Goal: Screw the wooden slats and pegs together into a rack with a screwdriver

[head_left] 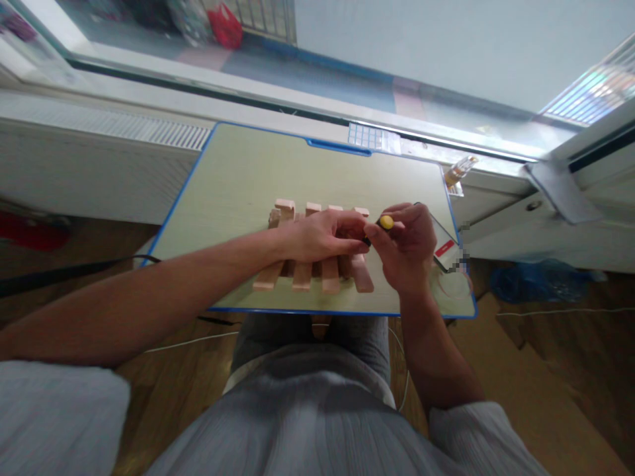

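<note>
A pinkish wooden slatted piece (301, 274), with several parallel slats, lies on the table in front of me. My left hand (325, 235) reaches across its top, thumb and fingers curled together at its right side. What those fingertips pinch is hidden. Just to the right, my right hand (409, 248) is closed round a small tool with a yellow-and-black handle (386, 222), which looks like a screwdriver. Its yellow end faces up towards me, while its dark lower part meets my left fingertips. The tool's tip cannot be seen.
The pale table (238, 172) has a blue edge. A phone (444, 250) lies beyond my right hand. At the back right stands a small bottle (460, 170) near the windowsill. A radiator (109, 132) borders the left, and a white cable (198, 340) crosses the floor.
</note>
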The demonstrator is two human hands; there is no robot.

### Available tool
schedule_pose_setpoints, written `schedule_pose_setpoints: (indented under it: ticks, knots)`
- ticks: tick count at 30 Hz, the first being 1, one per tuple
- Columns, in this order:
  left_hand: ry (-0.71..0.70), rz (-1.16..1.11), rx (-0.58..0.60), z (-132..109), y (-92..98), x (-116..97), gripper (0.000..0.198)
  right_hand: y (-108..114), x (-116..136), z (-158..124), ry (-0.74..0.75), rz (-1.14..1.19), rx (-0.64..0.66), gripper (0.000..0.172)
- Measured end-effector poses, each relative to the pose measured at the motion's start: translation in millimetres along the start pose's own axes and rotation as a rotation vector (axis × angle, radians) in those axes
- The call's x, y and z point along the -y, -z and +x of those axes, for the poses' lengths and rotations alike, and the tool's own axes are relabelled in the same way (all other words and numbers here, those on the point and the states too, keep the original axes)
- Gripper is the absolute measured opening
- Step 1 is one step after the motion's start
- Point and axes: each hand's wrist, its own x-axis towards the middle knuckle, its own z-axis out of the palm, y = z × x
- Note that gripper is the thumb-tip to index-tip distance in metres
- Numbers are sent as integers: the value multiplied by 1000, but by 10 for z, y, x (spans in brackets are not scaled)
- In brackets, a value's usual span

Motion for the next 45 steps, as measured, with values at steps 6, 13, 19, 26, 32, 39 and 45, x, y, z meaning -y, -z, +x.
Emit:
schedule_pose_setpoints:
  ticks: [6, 13, 19, 26, 32, 39, 45]
  knots:
    - [-8, -17, -18, 8, -2, 24, 19, -6, 2, 23, -3, -26, -29, 40]
    - [-21, 186, -13, 5, 76, 54, 28, 240, 102, 119, -120, 103, 191, 25]
    - [-10, 204, -12, -4, 89, 8, 28, 263, 127, 123, -132, 98, 204, 21]
    - [3, 78, -19, -18, 56, 25, 31, 90, 52, 76, -19, -2, 70, 34]
    - [3, -52, -32, -16, 18, 54, 20, 24, 63, 78, -9, 11, 20, 42]
    - [-3, 137, -18, -8, 79, 27, 23, 246, 130, 157, -134, 108, 247, 25]
    - [-28, 125, -2, -3, 79, 8, 25, 242, 99, 141, -137, 103, 221, 22]
